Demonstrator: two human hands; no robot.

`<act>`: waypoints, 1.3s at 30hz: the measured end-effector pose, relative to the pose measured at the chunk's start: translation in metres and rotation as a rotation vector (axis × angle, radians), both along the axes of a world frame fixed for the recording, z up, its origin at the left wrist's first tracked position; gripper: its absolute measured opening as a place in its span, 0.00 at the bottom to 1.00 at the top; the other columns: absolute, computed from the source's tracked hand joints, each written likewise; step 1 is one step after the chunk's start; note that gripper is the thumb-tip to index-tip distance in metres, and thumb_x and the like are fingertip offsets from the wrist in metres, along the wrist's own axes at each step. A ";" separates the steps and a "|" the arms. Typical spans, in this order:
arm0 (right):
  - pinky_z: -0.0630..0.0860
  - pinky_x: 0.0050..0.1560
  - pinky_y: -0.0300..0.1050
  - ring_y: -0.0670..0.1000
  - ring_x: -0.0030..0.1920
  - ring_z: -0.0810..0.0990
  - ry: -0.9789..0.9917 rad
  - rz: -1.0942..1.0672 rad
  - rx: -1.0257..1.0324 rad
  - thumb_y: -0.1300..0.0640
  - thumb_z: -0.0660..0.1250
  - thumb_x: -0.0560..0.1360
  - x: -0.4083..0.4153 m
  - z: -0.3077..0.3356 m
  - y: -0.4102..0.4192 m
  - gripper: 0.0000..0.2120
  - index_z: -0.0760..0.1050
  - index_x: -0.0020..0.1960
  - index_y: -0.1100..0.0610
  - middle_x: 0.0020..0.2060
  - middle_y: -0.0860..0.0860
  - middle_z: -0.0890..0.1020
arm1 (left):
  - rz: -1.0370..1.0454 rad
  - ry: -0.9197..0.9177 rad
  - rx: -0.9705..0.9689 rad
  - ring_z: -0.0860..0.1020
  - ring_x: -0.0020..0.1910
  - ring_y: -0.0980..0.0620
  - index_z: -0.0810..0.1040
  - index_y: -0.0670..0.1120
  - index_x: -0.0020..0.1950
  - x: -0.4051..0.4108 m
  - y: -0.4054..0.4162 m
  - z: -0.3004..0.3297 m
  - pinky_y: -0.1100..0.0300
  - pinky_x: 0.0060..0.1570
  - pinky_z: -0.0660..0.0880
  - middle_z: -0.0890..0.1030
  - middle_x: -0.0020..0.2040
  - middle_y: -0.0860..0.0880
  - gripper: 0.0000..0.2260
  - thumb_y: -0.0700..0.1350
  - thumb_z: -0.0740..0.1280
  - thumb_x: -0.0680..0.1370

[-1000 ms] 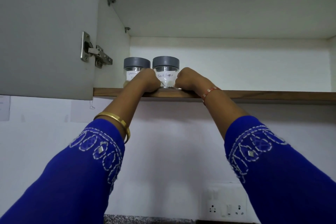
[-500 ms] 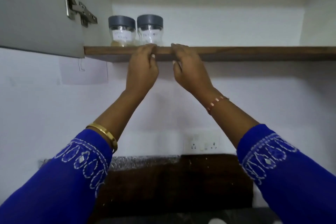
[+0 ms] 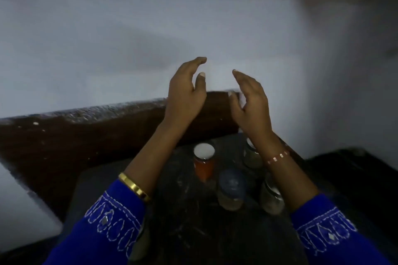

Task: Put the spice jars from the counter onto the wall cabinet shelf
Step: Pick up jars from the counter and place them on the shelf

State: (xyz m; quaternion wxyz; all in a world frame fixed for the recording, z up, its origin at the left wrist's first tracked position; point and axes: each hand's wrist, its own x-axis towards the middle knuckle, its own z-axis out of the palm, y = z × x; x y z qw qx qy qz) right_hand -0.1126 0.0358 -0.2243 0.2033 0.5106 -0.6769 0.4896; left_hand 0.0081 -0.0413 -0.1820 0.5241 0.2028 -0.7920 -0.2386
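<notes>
Both my hands hover empty in mid-air above the dark counter (image 3: 176, 217), palms facing each other. My left hand (image 3: 186, 90) and my right hand (image 3: 251, 101) have loose, nearly straight fingers. Below them stand several spice jars: an orange-filled jar with a white lid (image 3: 204, 162), a grey-lidded jar (image 3: 231, 189) in front of it, a jar (image 3: 251, 157) partly behind my right wrist, and a jar (image 3: 270, 198) half hidden by my right forearm. The wall cabinet shelf is out of view. The picture is blurred.
A dark brown backsplash strip (image 3: 86, 127) runs behind the counter below the white wall (image 3: 129, 38). A pale surface (image 3: 19, 211) lies at the lower left. A dark object (image 3: 353, 170) sits at the right of the counter.
My view has dropped from the cabinet shelf to the counter. Both hands let go of the two jars left on the shelf and came down, now hovering over the jars on the counter.
</notes>
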 end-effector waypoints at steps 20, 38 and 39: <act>0.67 0.65 0.42 0.55 0.66 0.71 -0.568 -0.237 0.633 0.61 0.68 0.73 -0.067 -0.193 0.169 0.28 0.66 0.71 0.58 0.66 0.57 0.70 | -0.309 -0.449 0.828 0.72 0.65 0.50 0.71 0.40 0.66 -0.076 0.135 -0.218 0.63 0.60 0.67 0.74 0.66 0.44 0.16 0.36 0.58 0.79; 0.64 0.67 0.46 0.56 0.67 0.66 -0.490 -0.044 0.806 0.50 0.74 0.68 -0.111 -0.220 0.135 0.42 0.56 0.75 0.55 0.68 0.57 0.63 | -0.265 -0.432 1.265 0.74 0.62 0.47 0.64 0.42 0.71 -0.110 0.147 -0.252 0.53 0.62 0.72 0.73 0.67 0.42 0.20 0.35 0.57 0.79; 0.65 0.67 0.46 0.56 0.66 0.68 -0.491 -0.034 0.791 0.50 0.74 0.67 -0.112 -0.219 0.134 0.42 0.57 0.74 0.55 0.66 0.57 0.64 | -0.251 -0.418 1.265 0.75 0.62 0.47 0.64 0.42 0.71 -0.110 0.147 -0.252 0.53 0.61 0.73 0.73 0.67 0.42 0.20 0.36 0.58 0.79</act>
